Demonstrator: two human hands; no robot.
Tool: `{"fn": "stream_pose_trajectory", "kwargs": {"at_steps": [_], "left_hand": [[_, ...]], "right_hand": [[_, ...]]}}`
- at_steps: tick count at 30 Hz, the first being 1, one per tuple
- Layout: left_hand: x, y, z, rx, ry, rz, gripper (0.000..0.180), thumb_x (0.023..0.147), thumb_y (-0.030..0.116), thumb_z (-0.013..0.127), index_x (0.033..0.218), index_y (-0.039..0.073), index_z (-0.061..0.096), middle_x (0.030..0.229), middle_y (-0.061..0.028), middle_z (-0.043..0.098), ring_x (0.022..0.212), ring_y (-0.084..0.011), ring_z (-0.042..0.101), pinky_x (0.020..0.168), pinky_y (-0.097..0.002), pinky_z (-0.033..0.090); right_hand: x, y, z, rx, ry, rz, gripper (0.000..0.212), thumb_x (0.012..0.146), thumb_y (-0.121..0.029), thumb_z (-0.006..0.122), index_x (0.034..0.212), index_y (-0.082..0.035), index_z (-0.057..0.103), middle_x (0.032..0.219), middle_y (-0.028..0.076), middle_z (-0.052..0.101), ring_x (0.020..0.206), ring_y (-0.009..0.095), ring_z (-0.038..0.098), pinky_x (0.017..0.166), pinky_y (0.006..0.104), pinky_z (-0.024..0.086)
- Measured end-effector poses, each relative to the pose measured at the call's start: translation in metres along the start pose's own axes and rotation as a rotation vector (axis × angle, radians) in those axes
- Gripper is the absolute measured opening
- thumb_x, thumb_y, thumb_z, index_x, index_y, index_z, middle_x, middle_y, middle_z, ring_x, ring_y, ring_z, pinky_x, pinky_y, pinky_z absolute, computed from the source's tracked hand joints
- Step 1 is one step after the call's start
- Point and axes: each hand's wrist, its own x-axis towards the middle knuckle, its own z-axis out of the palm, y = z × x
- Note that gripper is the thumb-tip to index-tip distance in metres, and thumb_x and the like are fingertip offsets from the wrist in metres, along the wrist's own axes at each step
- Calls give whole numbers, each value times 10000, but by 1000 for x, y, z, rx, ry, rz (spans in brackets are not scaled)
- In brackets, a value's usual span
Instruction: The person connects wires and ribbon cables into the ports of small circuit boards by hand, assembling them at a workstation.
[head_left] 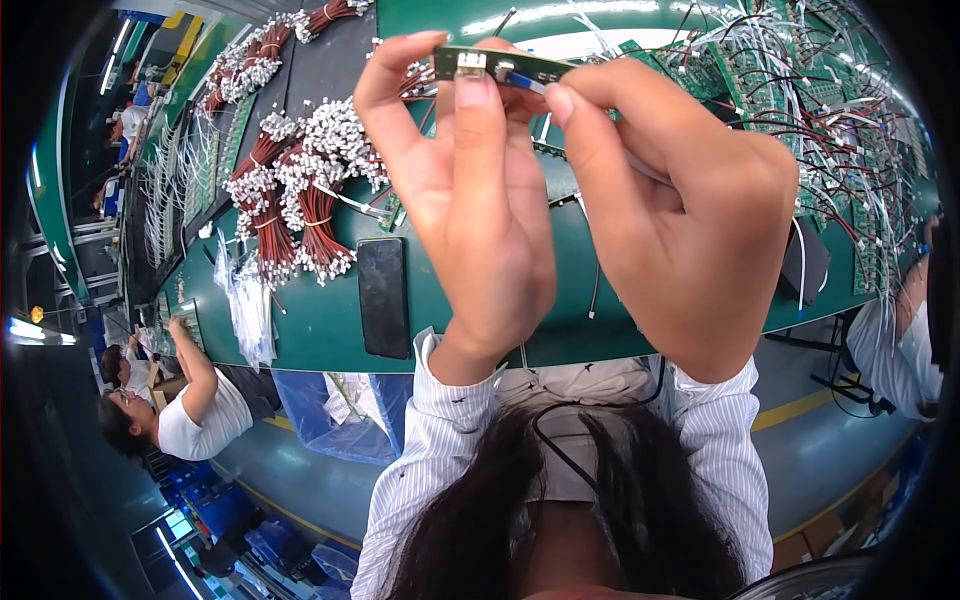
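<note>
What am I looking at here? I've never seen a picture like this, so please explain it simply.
There's no machine here, just two bare human hands coming out of striped sleeves. This one picture comes from a wide fisheye camera worn on the head and looking down, so straight edges look bent. The grip of the left hand holds a small green circuit board with white connectors. The right hand appears to pinch a thin blue-and-white piece beside it. On the green table, toward the left, lie white-tipped wire bundles, a black phone-like slab and a clear plastic bag. More green boards and loose wires are heaped on the right.
</note>
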Motion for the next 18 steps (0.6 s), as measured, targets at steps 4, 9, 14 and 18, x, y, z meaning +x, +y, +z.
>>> {"fn": "stream_pose_trajectory", "kwargs": {"at_steps": [4, 9, 14, 18], "left_hand": [[2, -2, -2, -22, -31, -8, 343, 935, 77, 386, 1259, 92, 275, 1002, -100, 532, 894, -142, 521, 800, -256, 410], [1, 0, -1, -36, -12, -43, 340, 935, 83, 390, 1256, 96, 281, 1010, -100, 526, 903, -145, 518, 811, -258, 410], [1, 0, 0, -56, -10, -46, 330, 935, 85, 389, 1250, 101, 292, 1018, -105, 524, 913, -149, 519, 823, -261, 411], [1, 1, 1, -49, -5, -34, 325, 936, 84, 387, 1248, 100, 298, 1018, -107, 526, 910, -147, 521, 818, -254, 413]], "right_hand": [[0, 1, 0, 0, 4, -22, 13, 774, 12, 602, 764, 3, 605, 459, 2, 434, 402, 2, 361, 371, 188, 228], [0, 1, 0, 17, -2, -20, 13, 770, 15, 602, 762, 4, 604, 458, 6, 441, 395, 7, 368, 370, 190, 233], [1, 2, -1, 2, -13, -25, 21, 769, 16, 600, 753, 2, 600, 455, 15, 448, 384, 17, 380, 366, 196, 239], [1, 1, -1, 4, -2, -27, 26, 768, 17, 600, 748, 1, 597, 456, 17, 452, 380, 20, 384, 364, 199, 243]]}}
